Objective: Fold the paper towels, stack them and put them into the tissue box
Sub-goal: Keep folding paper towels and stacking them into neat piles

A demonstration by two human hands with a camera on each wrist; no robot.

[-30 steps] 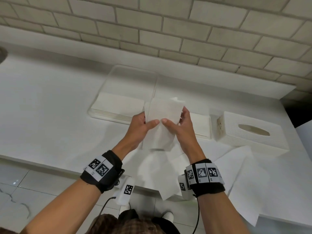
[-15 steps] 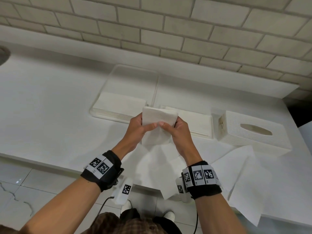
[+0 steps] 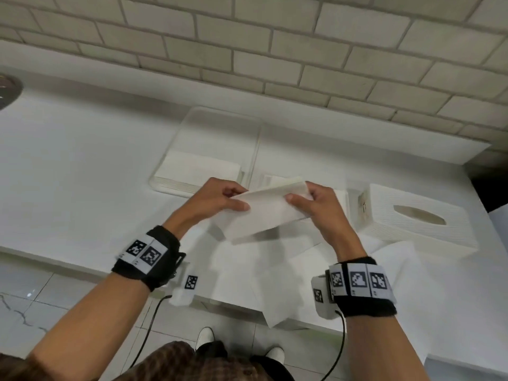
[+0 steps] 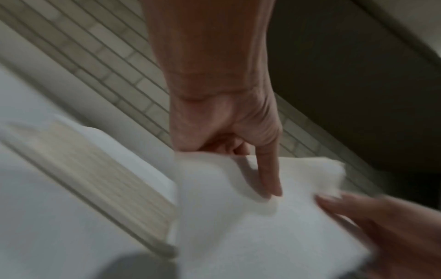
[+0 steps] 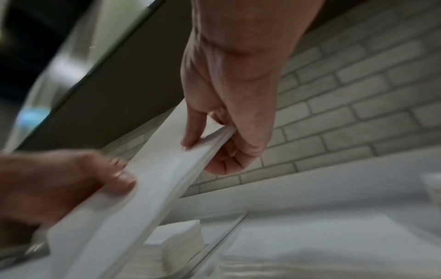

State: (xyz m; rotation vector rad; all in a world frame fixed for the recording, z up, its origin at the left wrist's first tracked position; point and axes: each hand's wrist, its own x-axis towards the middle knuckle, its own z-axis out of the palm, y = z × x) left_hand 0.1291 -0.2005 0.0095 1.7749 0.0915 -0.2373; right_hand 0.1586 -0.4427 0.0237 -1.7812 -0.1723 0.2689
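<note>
Both hands hold a folded paper towel in the air above the counter: the left hand pinches its left end, the right hand its right end, left of the tissue box.

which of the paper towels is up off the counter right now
The folded paper towel pinched between the left hand and right hand. The two stacks and the loose sheets all lie flat.
</note>
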